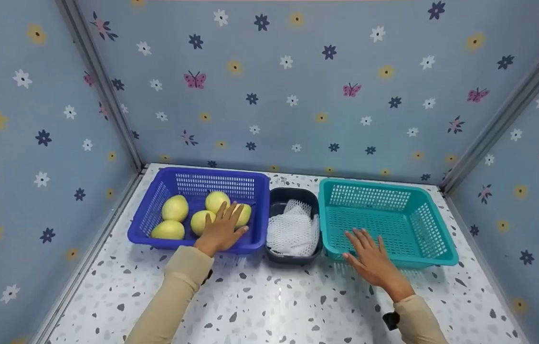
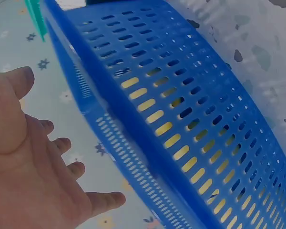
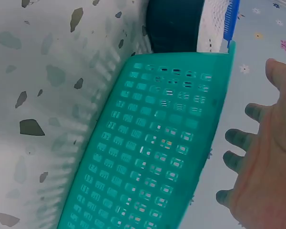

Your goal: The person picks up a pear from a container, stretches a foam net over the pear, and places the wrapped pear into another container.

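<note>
My left hand (image 1: pixel 224 232) hovers over the front right part of a blue-purple basket (image 1: pixel 263 191), fingers spread and stretched forward. Inside that basket lie several pale yellow rounded fruits (image 1: pixel 174 208); two are partly hidden behind the fingers. In the left wrist view, the left hand (image 2: pixel 33 167) is beside the basket's rim, its palm bare. My right hand (image 1: pixel 373 260), also with extended fingers, is over the front edge of a teal basket (image 1: pixel 369 217). The right wrist view has this hand (image 3: pixel 269 143) apart from the teal basket's wall (image 3: pixel 148 138), holding nothing.
Between the baskets stands a dark grey tub (image 1: pixel 293 260) with white foam netting (image 1: pixel 292 231) in it. Everything rests on a speckled white table (image 1: pixel 269 306). Patterned blue panels (image 1: pixel 279 95) enclose the back and both sides.
</note>
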`<state>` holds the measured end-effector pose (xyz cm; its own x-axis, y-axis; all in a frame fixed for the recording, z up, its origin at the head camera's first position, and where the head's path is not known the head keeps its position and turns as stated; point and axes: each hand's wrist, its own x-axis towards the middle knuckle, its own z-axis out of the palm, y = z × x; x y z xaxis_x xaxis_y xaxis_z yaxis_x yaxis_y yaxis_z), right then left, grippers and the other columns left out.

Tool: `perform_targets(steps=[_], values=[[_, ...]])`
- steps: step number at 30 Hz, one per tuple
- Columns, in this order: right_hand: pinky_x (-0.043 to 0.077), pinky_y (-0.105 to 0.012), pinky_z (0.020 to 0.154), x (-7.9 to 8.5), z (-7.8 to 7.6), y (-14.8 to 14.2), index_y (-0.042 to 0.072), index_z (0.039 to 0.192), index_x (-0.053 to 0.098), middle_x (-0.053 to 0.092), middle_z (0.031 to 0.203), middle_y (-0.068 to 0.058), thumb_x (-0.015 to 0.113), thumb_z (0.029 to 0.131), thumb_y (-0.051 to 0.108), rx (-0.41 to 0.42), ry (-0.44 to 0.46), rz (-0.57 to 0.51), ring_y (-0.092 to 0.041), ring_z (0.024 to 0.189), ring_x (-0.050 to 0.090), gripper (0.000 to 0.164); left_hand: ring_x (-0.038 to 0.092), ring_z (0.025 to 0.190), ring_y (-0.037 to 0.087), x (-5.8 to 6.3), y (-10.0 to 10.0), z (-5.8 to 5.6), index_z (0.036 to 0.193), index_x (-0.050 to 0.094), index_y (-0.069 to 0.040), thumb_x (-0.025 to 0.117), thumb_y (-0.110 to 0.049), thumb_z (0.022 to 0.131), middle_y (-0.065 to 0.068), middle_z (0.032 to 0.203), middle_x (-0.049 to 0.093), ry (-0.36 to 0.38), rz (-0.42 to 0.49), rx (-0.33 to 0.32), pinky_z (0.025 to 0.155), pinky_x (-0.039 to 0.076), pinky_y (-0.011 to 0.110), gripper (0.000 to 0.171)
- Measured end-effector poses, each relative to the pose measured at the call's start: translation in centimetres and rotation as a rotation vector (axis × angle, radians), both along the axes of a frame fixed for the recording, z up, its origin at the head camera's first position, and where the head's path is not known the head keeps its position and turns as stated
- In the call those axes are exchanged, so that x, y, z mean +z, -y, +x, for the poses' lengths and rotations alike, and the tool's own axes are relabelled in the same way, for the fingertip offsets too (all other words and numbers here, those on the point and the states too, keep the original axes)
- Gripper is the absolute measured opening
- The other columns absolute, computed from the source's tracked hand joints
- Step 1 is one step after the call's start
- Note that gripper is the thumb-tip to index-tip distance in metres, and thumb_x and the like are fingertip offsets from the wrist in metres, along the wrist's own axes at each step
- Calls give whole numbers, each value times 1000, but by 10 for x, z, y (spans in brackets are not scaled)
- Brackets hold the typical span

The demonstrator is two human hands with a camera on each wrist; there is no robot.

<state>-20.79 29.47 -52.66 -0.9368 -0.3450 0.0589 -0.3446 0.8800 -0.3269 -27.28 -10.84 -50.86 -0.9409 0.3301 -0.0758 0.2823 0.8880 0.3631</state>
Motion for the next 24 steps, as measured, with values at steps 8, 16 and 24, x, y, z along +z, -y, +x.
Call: perform_targets(steps=[8,16,24], values=[[13,-59,109,-7,-10,3,5,147,34,30,149,-22,48,99,37,41,-55,50,-40,138,22,59,9,142,39,-6,-4,-39,151,18,-3,57,-29,95,20,155,18,78,-57,15,107,18,61,73],[15,-57,110,-18,-11,8,4,144,39,36,147,-20,47,100,37,62,-78,81,-38,137,26,55,13,141,37,-16,-7,-62,151,16,-5,62,-27,92,22,154,17,161,-61,51,104,22,64,78],[16,-55,110,-32,-6,8,5,139,47,43,143,-17,48,100,35,90,-155,89,-34,135,33,49,26,135,41,-28,-13,-58,146,28,2,67,-20,88,26,148,28,129,-57,74,101,27,63,73]])
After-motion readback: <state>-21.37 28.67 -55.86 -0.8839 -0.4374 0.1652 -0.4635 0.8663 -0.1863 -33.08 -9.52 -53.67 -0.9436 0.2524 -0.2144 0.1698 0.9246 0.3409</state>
